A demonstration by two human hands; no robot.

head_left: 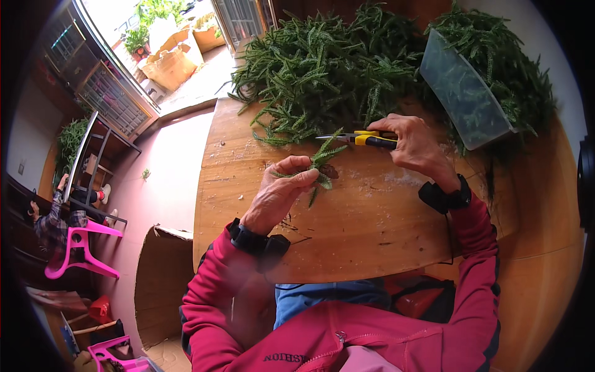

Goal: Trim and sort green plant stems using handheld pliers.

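Note:
My left hand (276,192) pinches a small green artificial pine sprig (325,156) between thumb and fingers, over the middle of the wooden table (347,242). Its needled tips fan out up and to the right. My right hand (418,147) is wrapped round the yellow-and-black handles of a pair of snips (365,139). Their slim metal blades point left, just by the sprig's upper tip; whether they touch it I cannot tell. Beyond both hands lies a big heap of similar green sprigs (322,74).
A translucent plastic bin (465,93) lies tipped among more sprigs at the far right. White crumbs (403,180) dot the tabletop. An open cardboard box (164,279) stands on the floor at the left. Further left, another person sits by a pink plastic stool (80,248) at a second table.

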